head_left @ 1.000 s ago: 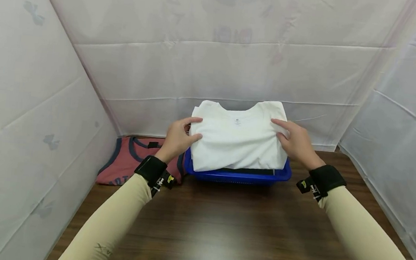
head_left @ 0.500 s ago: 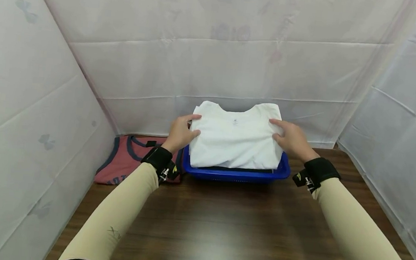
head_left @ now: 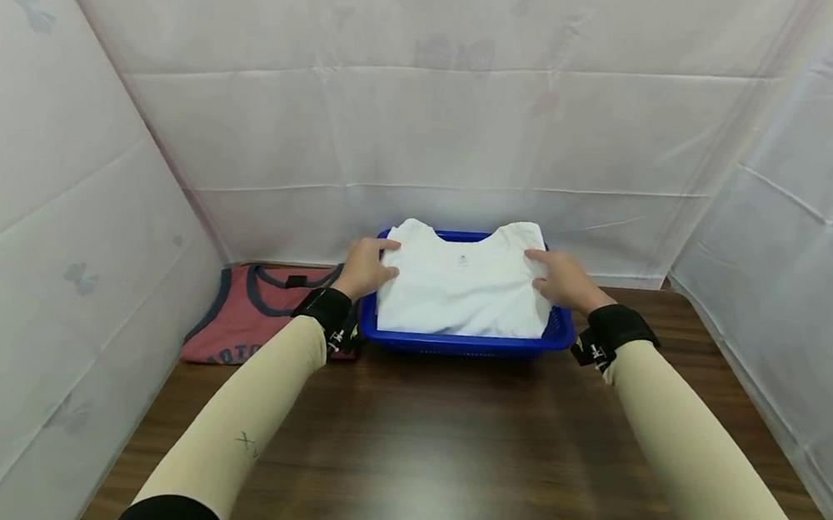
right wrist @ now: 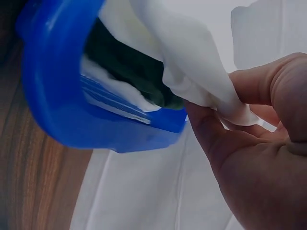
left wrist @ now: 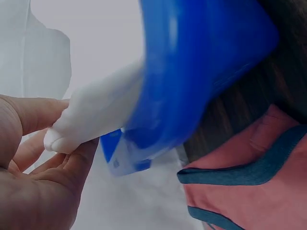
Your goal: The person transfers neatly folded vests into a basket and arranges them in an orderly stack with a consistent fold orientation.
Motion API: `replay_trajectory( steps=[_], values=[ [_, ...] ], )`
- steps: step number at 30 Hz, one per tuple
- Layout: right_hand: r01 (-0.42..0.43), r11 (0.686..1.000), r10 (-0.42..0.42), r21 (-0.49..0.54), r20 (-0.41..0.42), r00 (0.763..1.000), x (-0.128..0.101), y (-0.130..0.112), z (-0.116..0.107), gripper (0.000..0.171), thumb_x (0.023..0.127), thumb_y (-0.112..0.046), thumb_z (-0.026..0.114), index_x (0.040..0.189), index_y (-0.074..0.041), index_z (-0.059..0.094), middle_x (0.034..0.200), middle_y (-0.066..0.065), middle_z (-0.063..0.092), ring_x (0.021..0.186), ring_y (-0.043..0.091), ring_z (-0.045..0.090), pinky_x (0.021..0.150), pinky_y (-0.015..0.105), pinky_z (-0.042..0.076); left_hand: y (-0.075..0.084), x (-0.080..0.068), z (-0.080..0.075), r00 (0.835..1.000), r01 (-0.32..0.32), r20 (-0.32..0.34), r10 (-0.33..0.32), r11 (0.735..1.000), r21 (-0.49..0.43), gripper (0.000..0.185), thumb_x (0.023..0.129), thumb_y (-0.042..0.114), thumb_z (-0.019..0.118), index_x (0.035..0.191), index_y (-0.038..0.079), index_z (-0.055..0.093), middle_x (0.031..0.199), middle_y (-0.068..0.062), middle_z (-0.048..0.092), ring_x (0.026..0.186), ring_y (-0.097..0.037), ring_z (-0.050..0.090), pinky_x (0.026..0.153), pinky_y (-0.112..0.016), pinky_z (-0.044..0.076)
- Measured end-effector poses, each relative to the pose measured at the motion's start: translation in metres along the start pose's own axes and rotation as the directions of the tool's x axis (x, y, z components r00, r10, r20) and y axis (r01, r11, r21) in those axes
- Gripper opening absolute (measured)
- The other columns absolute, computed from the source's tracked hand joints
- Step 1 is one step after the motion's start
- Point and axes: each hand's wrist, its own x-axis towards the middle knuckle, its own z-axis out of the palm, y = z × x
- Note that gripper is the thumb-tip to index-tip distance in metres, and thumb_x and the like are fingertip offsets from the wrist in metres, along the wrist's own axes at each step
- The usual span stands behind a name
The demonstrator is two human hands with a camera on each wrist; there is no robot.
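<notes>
Head view: table [head_left: 443,455] spreads under both forearms; one blue basket [head_left: 464,344] sits between the hands, at their far reach. One folded white shirt [head_left: 462,289] lies on top of the basket, over a dark garment [right wrist: 129,67] seen from the right wrist. Left hand [head_left: 363,267] pinches the shirt's left edge, right hand [head_left: 561,281] pinches its right edge. Step judged: setting the shirt down into the basket. Next move calls for letting both edges go evenly so the fold holds. One red tank top [head_left: 261,312] lies just outside the left hand.
</notes>
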Motion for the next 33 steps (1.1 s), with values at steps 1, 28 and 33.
replay_trajectory(
  steps=[1,28,33],
  values=[
    [-0.018,1.0,0.018,0.002,0.014,1.0,0.001,0.0,0.002,0.059,0.098,0.002,0.059,0.155,0.002,0.041,0.146,0.033,0.049,0.102,0.041,0.054,0.084,0.046,0.049,-0.001,0.0,0.001,1.0,0.006,0.001,-0.006,1.0,0.003,0.051,0.09,0.002,0.074,0.14,0.005,0.064,0.148,-0.022,0.054,0.142,-0.036,0.043,0.113,-0.048,0.039],
    [-0.112,0.991,0.123,-0.072,0.175,0.977,0.002,-0.002,0.017,0.06,0.101,-0.001,0.058,0.157,0.003,0.036,0.155,0.034,0.038,0.142,0.05,0.037,0.114,0.063,0.031,-0.008,-0.009,0.011,0.998,-0.029,0.064,0.021,0.993,0.118,0.05,0.093,0.002,0.07,0.142,0.001,0.06,0.146,-0.02,0.056,0.139,-0.037,0.045,0.114,-0.05,0.038],
    [-0.097,0.991,0.113,-0.096,0.179,0.977,0.001,-0.002,0.016,0.06,0.1,0.0,0.059,0.156,0.005,0.037,0.154,0.035,0.038,0.141,0.05,0.038,0.114,0.062,0.031,-0.01,-0.011,0.011,0.996,-0.041,0.081,0.029,0.987,0.154,0.05,0.093,0.004,0.071,0.142,0.002,0.06,0.145,-0.02,0.057,0.138,-0.039,0.046,0.115,-0.051,0.036]
  ],
)
